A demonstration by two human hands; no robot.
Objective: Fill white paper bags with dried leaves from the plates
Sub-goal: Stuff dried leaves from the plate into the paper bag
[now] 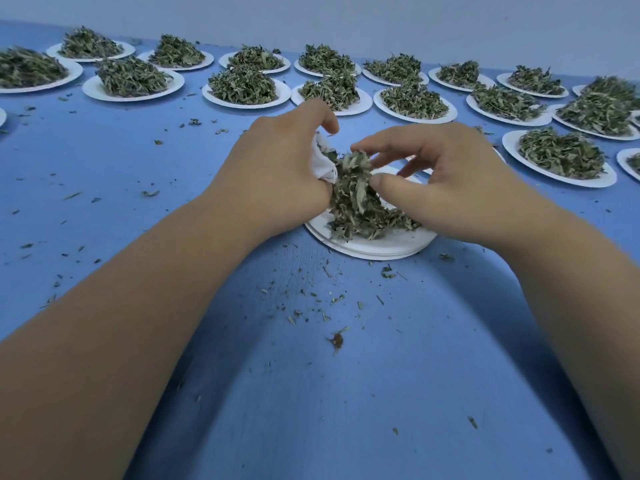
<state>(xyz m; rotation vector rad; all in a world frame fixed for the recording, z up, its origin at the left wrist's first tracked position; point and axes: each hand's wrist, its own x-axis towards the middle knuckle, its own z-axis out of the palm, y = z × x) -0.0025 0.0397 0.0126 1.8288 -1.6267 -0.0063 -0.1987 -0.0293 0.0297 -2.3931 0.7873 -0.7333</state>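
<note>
The white paper bag (322, 163) sits crumpled in the left hand (280, 164), whose fingers curl round it so that only a small fold of white shows beside the thumb. Its mouth faces a clump of dried leaves (356, 202) that rises from the near plate (381, 245) up to the bag's edge. The right hand (446, 181) pinches the top of that clump between its bent forefinger and thumb, the other fingers curled loosely behind. The plate lies on the blue table (311, 393) just under both hands (layered rims at its near edge suggest more plates beneath it, though this is hard to tell). Leaf crumbs (318, 303) are scattered over the table in front of the plate and off to the left. Farther back, rows of white plates heaped with leaves (242, 88) run across the table from left to right, with more at the right edge, and a pale wall (346, 19) stands behind them.
</note>
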